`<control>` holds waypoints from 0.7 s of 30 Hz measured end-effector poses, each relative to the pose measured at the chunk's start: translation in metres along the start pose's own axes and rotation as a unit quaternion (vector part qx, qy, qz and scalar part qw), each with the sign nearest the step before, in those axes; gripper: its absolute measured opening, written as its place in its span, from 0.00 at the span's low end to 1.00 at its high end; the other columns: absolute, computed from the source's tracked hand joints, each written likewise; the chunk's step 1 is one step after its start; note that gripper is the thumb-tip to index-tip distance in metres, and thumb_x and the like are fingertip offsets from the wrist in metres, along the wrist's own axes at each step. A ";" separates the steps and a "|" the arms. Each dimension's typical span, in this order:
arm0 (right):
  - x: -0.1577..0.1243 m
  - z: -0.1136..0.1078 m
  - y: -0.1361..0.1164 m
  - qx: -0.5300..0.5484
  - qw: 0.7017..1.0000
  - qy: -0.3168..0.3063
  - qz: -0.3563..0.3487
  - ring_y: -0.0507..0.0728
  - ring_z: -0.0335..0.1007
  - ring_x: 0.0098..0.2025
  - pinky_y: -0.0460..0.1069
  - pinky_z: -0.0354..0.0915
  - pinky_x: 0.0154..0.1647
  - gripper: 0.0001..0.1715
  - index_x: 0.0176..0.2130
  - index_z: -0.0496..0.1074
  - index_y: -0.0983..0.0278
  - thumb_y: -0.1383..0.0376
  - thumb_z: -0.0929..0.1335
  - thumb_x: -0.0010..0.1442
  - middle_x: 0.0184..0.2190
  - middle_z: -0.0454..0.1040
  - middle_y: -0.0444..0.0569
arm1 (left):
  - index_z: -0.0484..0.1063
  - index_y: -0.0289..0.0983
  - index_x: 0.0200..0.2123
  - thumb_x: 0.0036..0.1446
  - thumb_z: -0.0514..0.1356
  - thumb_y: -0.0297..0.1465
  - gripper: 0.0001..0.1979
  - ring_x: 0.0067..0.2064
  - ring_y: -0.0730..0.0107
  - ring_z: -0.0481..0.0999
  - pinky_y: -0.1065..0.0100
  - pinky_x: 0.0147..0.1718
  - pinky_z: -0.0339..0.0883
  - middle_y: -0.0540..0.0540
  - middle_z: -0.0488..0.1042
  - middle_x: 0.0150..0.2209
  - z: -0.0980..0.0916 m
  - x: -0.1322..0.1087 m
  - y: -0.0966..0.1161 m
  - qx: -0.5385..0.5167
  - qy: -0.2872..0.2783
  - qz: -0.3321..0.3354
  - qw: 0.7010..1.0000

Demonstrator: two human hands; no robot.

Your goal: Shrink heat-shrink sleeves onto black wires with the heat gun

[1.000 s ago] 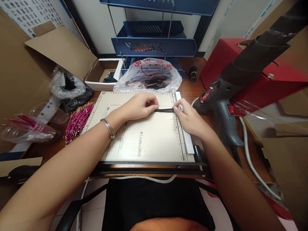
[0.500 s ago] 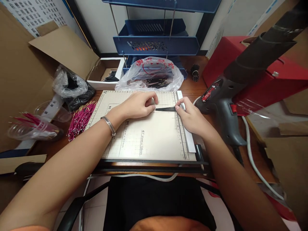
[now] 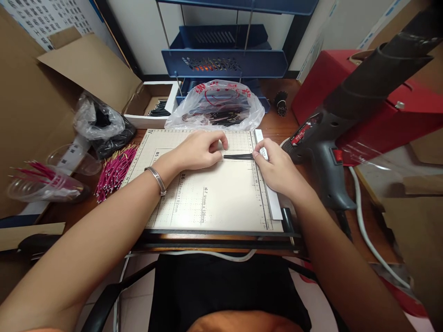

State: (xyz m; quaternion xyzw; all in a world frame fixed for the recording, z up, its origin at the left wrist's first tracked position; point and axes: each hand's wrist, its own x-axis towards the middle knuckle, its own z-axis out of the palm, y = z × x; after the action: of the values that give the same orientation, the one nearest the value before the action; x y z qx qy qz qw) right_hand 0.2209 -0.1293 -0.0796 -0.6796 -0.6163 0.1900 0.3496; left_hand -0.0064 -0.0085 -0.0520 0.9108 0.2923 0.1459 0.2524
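Note:
A thin bundle of black wires (image 3: 238,157) lies across the upper part of a beige cutting board (image 3: 207,193). My left hand (image 3: 199,150), a bracelet on its wrist, is closed around the bundle's left end. My right hand (image 3: 277,168) pinches the right end at the board's ruler edge (image 3: 268,184). Both hands rest on the board.
A clear plastic bag of black wires (image 3: 218,106) lies behind the board, with blue trays (image 3: 224,62) beyond. Pink wires (image 3: 114,170) and plastic cups (image 3: 44,184) sit left. A grey heat gun (image 3: 325,152) with a white cord and a red box (image 3: 363,101) stand right.
The hands stay where they were on the wire bundle; its black strands look slightly more gathered toward the right hand. The view shifted a little.

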 end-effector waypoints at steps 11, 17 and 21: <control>0.000 -0.001 -0.002 0.004 1.000 -0.002 0.005 0.65 0.71 0.52 0.60 0.67 0.59 0.05 0.40 0.66 0.59 0.60 0.63 0.68 0.47 0.77 0.56 | 0.77 0.40 0.42 0.52 0.61 0.29 0.13 0.31 0.64 0.69 0.61 0.38 0.59 0.52 0.70 0.26 0.000 -0.001 0.003 -0.003 -0.003 -0.014 1.000; 0.000 0.000 -0.002 0.000 1.000 -0.001 0.008 0.65 0.71 0.53 0.61 0.66 0.60 0.04 0.40 0.65 0.59 0.61 0.63 0.68 0.48 0.77 0.56 | 0.77 0.39 0.44 0.49 0.61 0.30 0.16 0.31 0.64 0.68 0.62 0.37 0.58 0.52 0.70 0.28 -0.003 -0.001 0.006 0.003 -0.017 -0.015 1.000; 0.000 0.000 -0.002 0.002 1.000 -0.001 0.011 0.66 0.72 0.53 0.61 0.66 0.60 0.05 0.40 0.66 0.59 0.61 0.63 0.68 0.48 0.77 0.56 | 0.77 0.39 0.45 0.50 0.61 0.30 0.17 0.32 0.64 0.68 0.62 0.37 0.57 0.52 0.69 0.28 -0.005 -0.001 0.007 0.010 -0.029 -0.017 0.999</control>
State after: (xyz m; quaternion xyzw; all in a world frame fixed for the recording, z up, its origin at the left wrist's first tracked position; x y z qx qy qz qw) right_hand 0.2194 -0.1290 -0.0777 -0.6852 -0.6091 0.1955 0.3482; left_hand -0.0063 -0.0121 -0.0441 0.9119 0.3018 0.1121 0.2545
